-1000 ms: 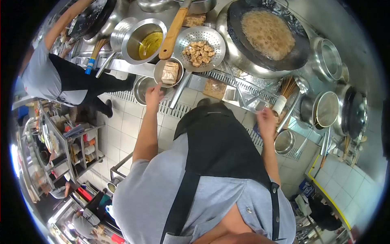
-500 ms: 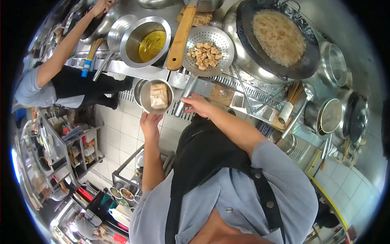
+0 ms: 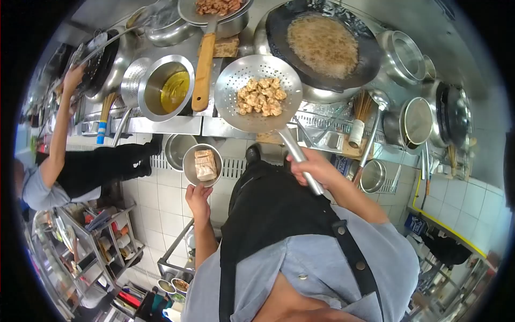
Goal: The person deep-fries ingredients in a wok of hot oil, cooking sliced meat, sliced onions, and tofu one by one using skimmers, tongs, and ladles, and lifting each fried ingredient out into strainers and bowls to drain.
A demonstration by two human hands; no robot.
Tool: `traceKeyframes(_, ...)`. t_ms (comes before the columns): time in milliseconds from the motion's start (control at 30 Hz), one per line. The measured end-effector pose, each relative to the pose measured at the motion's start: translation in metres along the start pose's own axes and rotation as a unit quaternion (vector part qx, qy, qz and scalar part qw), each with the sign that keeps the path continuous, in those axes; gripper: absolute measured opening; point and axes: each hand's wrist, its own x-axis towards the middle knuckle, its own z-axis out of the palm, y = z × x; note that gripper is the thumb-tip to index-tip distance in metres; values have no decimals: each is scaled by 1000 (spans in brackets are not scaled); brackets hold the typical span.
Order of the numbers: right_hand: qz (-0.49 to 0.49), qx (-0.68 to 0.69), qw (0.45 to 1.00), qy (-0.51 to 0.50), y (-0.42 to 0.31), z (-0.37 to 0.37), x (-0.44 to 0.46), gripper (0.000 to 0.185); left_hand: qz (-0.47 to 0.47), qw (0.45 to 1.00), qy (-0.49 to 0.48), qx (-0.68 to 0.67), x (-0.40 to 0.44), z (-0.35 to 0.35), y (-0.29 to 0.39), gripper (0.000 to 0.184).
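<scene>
My right hand [image 3: 315, 167] is closed round the metal handle of a perforated skimmer [image 3: 233, 115]. Golden fried pieces [image 3: 262, 97] lie in a heap in its bowl, which is over the front edge of the stove counter. My left hand [image 3: 199, 200] grips a small metal bowl [image 3: 189, 170] from below by its near side. Inside that bowl sits a pale, layered block [image 3: 205, 165] of food; its kind I cannot make out. Behind the skimmer, a dark wok [image 3: 370, 51] contains bubbling brown oil [image 3: 323, 44].
A pot [image 3: 147, 96] with yellow oil stands left of a wooden-handled strainer [image 3: 204, 72] holding browned pieces. To the right are a bamboo brush [image 3: 358, 121], a ladle [image 3: 380, 99] and a round sieve [image 3: 418, 121]. A co-worker's arm [image 3: 59, 126] reaches over the counter at left.
My right hand has gripped the skimmer's handle and lifted it off the counter, drawing it nearer. The small bowl stays in my left hand. The view has shifted, and the co-worker's hand now holds a long-handled tool.
</scene>
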Motion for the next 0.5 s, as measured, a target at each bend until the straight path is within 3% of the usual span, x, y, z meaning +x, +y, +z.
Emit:
traceKeyframes(133,-73,-80,994,34,-37,-19,-63,39,7,999,-48,-6,-1,32,-3,8)
traceKeyframes(267,-195,-233,942,141,-85,-64,-64,37,9,997,-76,-3,-15,62,-8,8)
traceKeyframes(333,-216,-299,903,221,-110,-84,-49,32,19,996,-82,0,-27,75,-15,9)
traceKeyframes(433,-228,-372,868,239,-142,-129,-13,23,15,996,-85,-4,-44,86,-26,9)
traceKeyframes(500,-217,-393,851,274,-154,-137,-2,27,9,997,-79,-1,-67,93,-27,10)
